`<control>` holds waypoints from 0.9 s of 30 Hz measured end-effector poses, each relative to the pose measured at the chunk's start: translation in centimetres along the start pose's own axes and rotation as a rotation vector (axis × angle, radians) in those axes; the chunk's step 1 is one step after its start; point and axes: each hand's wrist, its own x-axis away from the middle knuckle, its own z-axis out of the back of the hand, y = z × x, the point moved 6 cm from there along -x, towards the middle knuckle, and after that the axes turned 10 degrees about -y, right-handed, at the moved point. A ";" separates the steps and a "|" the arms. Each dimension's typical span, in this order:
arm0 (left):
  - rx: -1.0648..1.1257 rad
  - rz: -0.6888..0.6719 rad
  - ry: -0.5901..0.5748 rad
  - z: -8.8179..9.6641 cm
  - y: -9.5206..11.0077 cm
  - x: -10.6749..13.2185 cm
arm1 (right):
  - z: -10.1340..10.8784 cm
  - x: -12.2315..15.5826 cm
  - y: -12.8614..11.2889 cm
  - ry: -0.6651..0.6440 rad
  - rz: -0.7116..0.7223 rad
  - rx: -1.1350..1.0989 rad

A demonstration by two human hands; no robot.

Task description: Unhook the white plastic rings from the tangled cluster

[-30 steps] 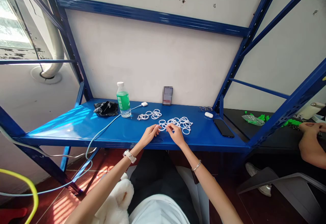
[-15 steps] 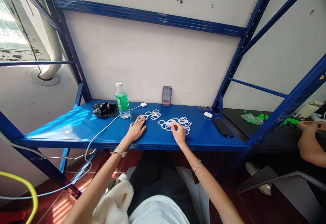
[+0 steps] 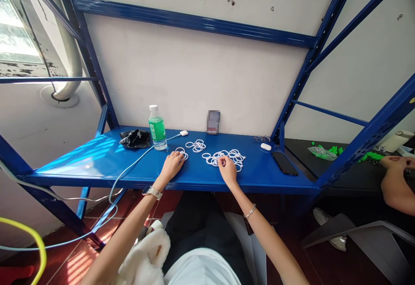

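A: Left end of the blue shelf (image 3: 197,177)?

B: Crumpled black plastic bag (image 3: 135,139). Just right of it, an upright bottle (image 3: 158,130), green label, white cap. Pale cable (image 3: 134,161) coming up over the front edge.

A: Left hand (image 3: 172,166)?

B: Palm down, fingers lightly bent, fingertips over a small group of white rings (image 3: 185,152). Cannot tell whether one is gripped; the fingers cover the spot. Watch (image 3: 152,192) at the wrist.

A: Next along?

B: Second cluster of rings (image 3: 197,145), lying farther back. Beyond it, a small panel (image 3: 213,122) upright near the wall (pixelated, so its face goes unread).

A: Right hand (image 3: 228,170)?

B: At the near side of the largest pile of rings (image 3: 234,155). Thumb and forefinger drawn together; whether a ring sits between them, cannot tell. Thin bracelet (image 3: 250,210) on that arm.

A: Right end?

B: Glasses (image 3: 262,139) at the back, white case (image 3: 266,146) just in front, black phone (image 3: 284,163) lying flat. Past the blue post, green pieces (image 3: 333,149) on a dark table (image 3: 346,174); at the far edge, a co-worker's hands (image 3: 399,162).
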 end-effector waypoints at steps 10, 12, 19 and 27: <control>0.251 -0.003 0.204 2.0 -0.1 0.1 | 0.0 -0.2 -0.8 -0.030 0.091 -0.094; 0.403 0.002 0.239 2.8 0.1 0.2 | 0.0 -0.2 -0.9 -0.034 0.105 -0.105; 1.187 0.024 0.091 2.7 2.4 0.1 | 0.1 0.0 -2.3 -0.092 0.205 -0.073; 1.645 -0.031 -0.213 -0.1 7.9 0.6 | -1.3 1.4 -5.0 -0.264 0.499 0.165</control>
